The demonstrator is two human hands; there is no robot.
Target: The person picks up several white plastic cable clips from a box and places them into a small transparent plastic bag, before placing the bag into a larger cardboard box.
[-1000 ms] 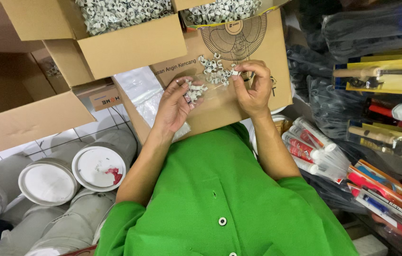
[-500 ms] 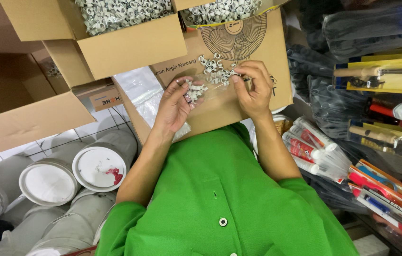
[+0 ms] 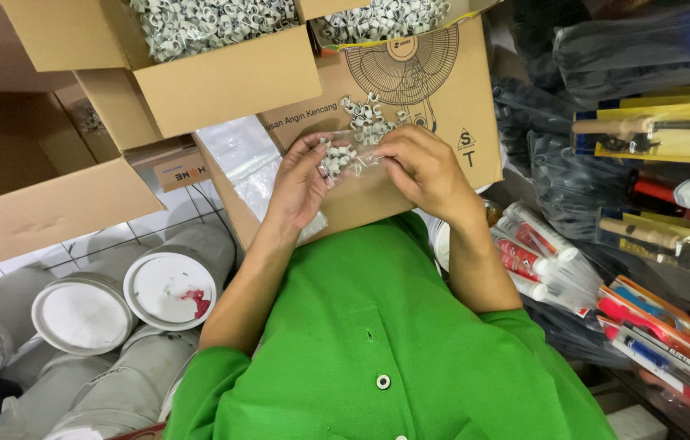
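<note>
Spanning both hands (image 3: 361, 175): clip bag (image 3: 345, 156)

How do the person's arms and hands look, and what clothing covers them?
Both arms are bare from above the elbow down. The left hand and the right hand wear no gloves, and no rings, watch or bracelet are visible. The short sleeves belong to a bright green shirt with small buttons down its front.
</note>
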